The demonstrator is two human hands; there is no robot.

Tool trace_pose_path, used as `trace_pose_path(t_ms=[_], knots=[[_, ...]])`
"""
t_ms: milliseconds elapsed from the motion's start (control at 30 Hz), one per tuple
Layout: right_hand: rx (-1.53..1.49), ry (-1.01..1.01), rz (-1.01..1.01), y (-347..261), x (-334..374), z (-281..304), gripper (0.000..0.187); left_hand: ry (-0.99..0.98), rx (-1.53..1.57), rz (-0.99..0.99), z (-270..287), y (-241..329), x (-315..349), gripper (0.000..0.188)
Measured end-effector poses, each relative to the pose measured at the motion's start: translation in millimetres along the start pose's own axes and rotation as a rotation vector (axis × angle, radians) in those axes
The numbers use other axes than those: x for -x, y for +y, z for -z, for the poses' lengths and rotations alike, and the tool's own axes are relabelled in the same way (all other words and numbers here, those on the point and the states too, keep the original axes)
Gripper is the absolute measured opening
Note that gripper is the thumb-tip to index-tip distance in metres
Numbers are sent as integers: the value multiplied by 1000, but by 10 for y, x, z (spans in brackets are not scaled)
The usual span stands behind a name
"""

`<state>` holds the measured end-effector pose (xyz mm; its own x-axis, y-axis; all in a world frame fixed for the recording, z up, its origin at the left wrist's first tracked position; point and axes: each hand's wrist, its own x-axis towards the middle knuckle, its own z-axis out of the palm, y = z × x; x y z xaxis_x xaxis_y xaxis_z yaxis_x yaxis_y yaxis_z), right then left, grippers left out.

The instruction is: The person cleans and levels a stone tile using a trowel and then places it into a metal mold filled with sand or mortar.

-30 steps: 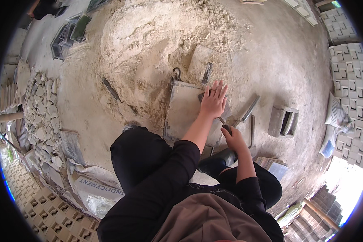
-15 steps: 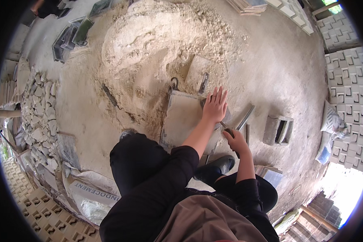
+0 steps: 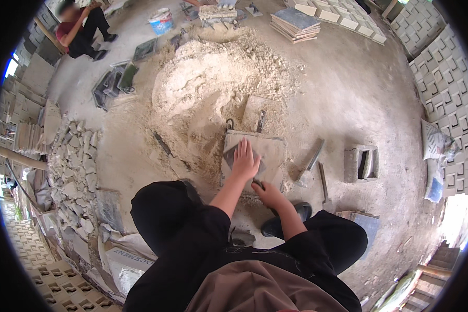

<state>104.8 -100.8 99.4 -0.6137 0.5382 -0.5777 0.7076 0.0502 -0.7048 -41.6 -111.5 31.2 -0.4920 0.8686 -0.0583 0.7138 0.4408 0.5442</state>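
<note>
A flat rectangular mould (image 3: 273, 156) with a pale, level surface lies on the floor in front of me. Flat across the dark trowel blade (image 3: 229, 157) rests my left hand (image 3: 245, 162), its fingers stretched forward. My right hand (image 3: 268, 195) is closed around the trowel's handle, near the mould's front edge. The blade lies over the mould's left and middle part; the left palm hides some of it. Behind the mould is a pale board (image 3: 251, 110) with a dark handle-like piece (image 3: 261, 121) beside it.
A large heap of pale powder (image 3: 203, 67) spreads beyond the mould. To the right lie a long-handled tool (image 3: 313, 160), a thin bar (image 3: 324, 183) and a hollow block (image 3: 352, 165). Broken pieces (image 3: 73, 171) are piled left. A person (image 3: 80, 31) sits far left, near a bucket (image 3: 161, 22).
Both hands and the trowel have moved left, from the mould's right edge onto its surface. The view has tilted up, bringing the seated person and bucket into sight.
</note>
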Motion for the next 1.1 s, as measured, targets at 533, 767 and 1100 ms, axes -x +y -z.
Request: trace_pose_path(t_ms=[533, 767, 1100], knots=[[220, 237, 5, 341, 190, -1039, 44, -343, -256, 95, 39, -261, 696, 58], [282, 263, 18, 122, -81, -925, 44, -193, -210, 63, 26, -404, 467, 55], [315, 261, 46, -65, -658, -681, 49, -175, -166, 79, 124, -488, -148, 54]])
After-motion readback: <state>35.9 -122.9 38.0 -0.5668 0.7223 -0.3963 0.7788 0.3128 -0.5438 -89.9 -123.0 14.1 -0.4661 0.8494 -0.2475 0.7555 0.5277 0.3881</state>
